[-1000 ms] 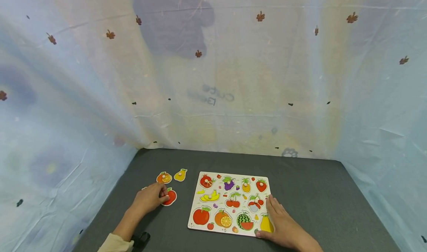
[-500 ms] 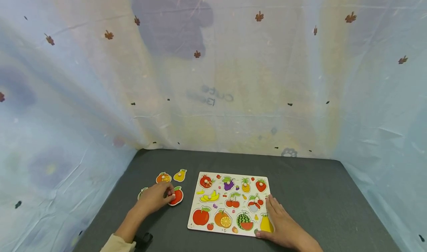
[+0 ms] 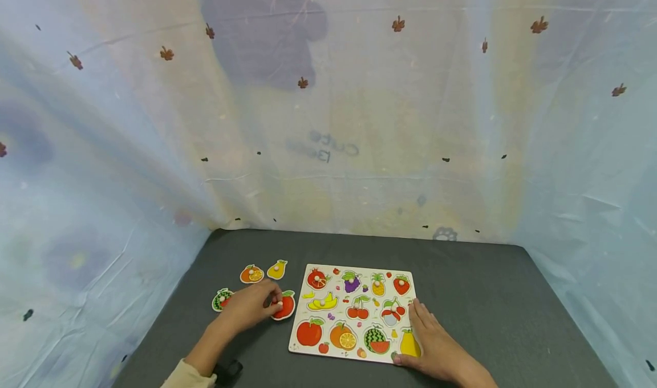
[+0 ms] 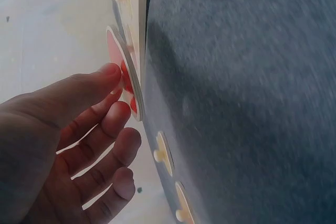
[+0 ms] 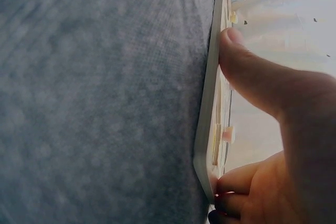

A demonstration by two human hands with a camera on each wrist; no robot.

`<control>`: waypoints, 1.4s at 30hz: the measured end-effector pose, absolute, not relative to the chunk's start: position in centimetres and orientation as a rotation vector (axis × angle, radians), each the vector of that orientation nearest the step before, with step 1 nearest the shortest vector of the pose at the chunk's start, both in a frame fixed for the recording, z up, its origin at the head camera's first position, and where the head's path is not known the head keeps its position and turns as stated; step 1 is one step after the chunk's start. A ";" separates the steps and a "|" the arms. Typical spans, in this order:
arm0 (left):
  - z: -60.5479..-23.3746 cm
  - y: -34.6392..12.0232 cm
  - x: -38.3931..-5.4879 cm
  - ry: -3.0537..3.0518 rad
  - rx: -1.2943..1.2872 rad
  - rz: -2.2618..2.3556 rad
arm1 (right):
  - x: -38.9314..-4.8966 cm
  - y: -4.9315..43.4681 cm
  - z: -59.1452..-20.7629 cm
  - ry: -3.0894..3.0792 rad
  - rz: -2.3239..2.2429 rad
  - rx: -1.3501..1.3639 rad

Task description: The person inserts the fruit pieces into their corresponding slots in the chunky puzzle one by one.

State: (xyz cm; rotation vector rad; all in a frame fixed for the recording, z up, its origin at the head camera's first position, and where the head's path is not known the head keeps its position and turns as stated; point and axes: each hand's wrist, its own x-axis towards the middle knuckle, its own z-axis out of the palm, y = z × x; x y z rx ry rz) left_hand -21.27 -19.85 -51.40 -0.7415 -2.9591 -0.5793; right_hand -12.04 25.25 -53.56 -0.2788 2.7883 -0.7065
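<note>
My left hand [image 3: 251, 306] pinches a red apple puzzle piece [image 3: 286, 306] between thumb and fingertips, just left of the white fruit puzzle board [image 3: 303, 312]. In the left wrist view the apple piece [image 4: 116, 51] tilts on edge close beside the board, the other fingers loosely bent below it. My right hand [image 3: 436, 348] rests at the board's near right corner, fingers along the right side and thumb on the near edge. Knobbed pieces fill the board's upper two rows. Its front row shows apple, orange, watermelon and pear pictures, the pear partly under my hand.
Left of the board, an orange piece [image 3: 252, 274] and a pear piece [image 3: 277, 270] lie on the dark grey table [image 3: 487, 296]. A watermelon piece [image 3: 221, 300] sits behind my left wrist. Pale printed cloth [image 3: 380, 125] hangs round the table's back and sides.
My left hand has moved right with the apple piece, bringing it close to the board's left edge. The watermelon piece has come into view behind it. My right hand keeps its place.
</note>
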 end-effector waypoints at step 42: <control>-51.8 -14.9 -20.1 -3.031 -1.120 -0.639 | -12.2 25.2 -53.8 2.800 -0.673 -0.267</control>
